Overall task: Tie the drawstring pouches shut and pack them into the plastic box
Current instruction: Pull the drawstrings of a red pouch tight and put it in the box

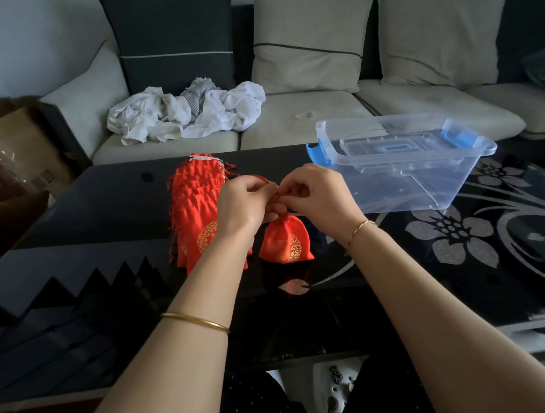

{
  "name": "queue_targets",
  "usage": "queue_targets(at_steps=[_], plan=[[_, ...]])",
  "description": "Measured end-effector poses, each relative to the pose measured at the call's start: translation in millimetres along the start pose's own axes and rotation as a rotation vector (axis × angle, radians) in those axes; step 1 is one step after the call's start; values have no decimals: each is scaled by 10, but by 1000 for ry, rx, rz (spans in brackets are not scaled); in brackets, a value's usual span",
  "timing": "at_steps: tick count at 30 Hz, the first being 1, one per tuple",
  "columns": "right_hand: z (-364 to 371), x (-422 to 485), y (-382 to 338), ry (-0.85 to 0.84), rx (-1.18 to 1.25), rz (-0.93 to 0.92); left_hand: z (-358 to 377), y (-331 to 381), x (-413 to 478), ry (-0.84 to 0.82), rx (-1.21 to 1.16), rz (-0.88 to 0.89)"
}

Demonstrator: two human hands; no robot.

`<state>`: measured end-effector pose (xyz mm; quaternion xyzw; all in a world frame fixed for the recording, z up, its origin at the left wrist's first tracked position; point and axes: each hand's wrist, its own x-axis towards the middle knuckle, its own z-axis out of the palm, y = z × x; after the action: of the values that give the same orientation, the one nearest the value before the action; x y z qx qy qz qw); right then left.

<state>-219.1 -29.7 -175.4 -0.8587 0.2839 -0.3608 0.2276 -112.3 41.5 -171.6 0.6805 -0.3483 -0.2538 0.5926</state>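
Crumpled white cloths (pixel 186 111) lie on the sofa (pixel 304 119) — beyond the black glass table (pixel 457 259).

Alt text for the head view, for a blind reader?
The left hand and right hand pinch the drawstring of a red pouch standing on the black table. A stack of flat red pouches lies left of it; the clear plastic box to the right holds no pouches.

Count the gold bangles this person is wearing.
2. The left bangle sits partway up the left forearm; the thinner right bangle circles the right wrist, just behind the right hand. Both forearms show fully, so none seems hidden.
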Motion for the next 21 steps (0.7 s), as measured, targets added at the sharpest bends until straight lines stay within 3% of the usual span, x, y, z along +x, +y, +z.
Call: queue_targets(at_steps=[7, 12, 14, 17, 21], plan=[[49, -3, -14, -42, -195, -151, -20, 5, 3, 31, -78, -56], [22, 12, -26, -43, -89, 42, -6, 91, -24, 130, -250, -83], [14, 16, -31, -68, 18, 160, -7, 81, -23, 173, -185, -69], [-18, 19, -20, -70, 262, 385, -77, 50, 14, 229, 101, 158], [-69, 3, -20, -93, 525, 618, -54, 12, 1, 79, 478, 507]])
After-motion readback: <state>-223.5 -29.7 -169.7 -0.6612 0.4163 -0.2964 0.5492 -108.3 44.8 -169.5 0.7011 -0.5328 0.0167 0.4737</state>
